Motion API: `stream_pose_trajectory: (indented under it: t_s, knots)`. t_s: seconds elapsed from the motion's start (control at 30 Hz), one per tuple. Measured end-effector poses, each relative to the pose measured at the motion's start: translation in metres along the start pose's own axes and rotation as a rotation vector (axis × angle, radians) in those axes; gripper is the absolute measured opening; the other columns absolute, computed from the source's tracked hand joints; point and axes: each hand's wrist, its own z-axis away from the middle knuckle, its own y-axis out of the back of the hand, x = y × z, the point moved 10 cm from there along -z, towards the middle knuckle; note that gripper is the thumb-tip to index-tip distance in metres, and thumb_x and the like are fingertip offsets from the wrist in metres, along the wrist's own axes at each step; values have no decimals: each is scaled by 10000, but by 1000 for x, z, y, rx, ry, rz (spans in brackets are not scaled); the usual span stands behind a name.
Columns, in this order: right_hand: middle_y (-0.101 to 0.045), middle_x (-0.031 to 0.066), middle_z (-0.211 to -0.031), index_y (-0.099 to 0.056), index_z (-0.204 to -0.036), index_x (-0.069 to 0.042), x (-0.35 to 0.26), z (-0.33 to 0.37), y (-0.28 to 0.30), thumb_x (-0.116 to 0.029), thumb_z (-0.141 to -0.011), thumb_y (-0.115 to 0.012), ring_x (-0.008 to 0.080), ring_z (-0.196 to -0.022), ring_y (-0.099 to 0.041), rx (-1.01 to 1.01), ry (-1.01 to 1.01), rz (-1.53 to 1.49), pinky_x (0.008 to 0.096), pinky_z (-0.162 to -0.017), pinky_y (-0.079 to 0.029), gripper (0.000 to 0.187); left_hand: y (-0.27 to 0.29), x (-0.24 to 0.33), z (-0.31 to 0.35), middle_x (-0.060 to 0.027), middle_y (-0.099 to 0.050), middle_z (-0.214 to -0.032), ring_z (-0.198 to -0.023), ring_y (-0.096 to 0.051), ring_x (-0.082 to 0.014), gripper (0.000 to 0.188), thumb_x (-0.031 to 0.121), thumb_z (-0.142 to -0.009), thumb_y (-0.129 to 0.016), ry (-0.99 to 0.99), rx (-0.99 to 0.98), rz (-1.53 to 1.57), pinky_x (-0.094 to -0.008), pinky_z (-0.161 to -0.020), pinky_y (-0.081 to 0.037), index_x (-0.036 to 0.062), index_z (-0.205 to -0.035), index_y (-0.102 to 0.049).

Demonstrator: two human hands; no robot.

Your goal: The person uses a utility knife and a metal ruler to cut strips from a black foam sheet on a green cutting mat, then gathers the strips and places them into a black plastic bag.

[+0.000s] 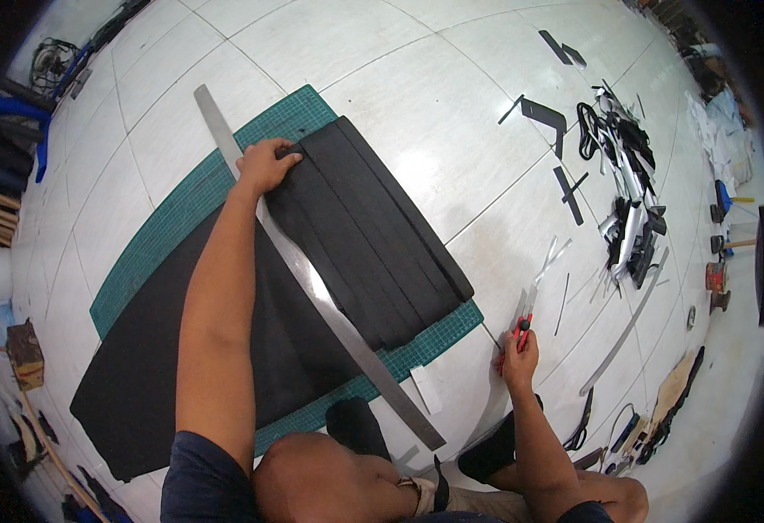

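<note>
My left hand (266,166) is closed on the far left corner of a stack of black fabric strips (365,227), fingers bent over its edge. A long steel ruler (308,279) lies diagonally just beside it, between the strips and a larger black fabric sheet (151,349). Under them all is a green cutting mat (164,209), showing along its borders. Off the mat to the right, my right hand (520,359) grips a red utility knife (523,328), its blade end directed away from me over the tiles.
Black and white scraps (630,192) are heaped on the tiled floor at right, with a black offcut (543,113) nearby. A second thin metal strip (630,327) lies closer. A small white card (426,389) touches the mat's near edge. Dark rolls (3,139) stand far left.
</note>
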Motion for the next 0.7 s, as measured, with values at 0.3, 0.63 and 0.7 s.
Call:
stream_pose_trajectory:
  t_s: [0.3, 0.63, 0.7]
  knots:
    - [-522, 33, -663, -502, -909, -40, 2, -3, 2, -179, -957, -640, 134, -464, -549, -8, 33, -41, 315, -399, -463, 201, 3, 31, -13, -106, -663, -1263, -1244, -545, -335, 582, 616, -838, -662, 9, 79, 9, -535, -1043, -336, 228, -1271, -694]
    - [-516, 17, -639, -506, -971, -43, 7, -2, -1, -147, -964, -625, 119, -450, -529, -51, -58, -141, 303, -407, -516, 158, -7, 45, -21, -84, -659, -1230, -1255, -518, -312, 529, 589, -864, -653, 5, 66, -54, -497, -1069, -291, 242, -1260, -703]
    - [-518, 16, -650, -505, -974, -45, 7, -2, -3, -145, -965, -624, 118, -454, -531, -53, -53, -155, 304, -409, -520, 156, -2, 51, -26, -90, -660, -1253, -1261, -532, -320, 550, 607, -856, -647, -12, 116, 8, -526, -1061, -314, 244, -1265, -696]
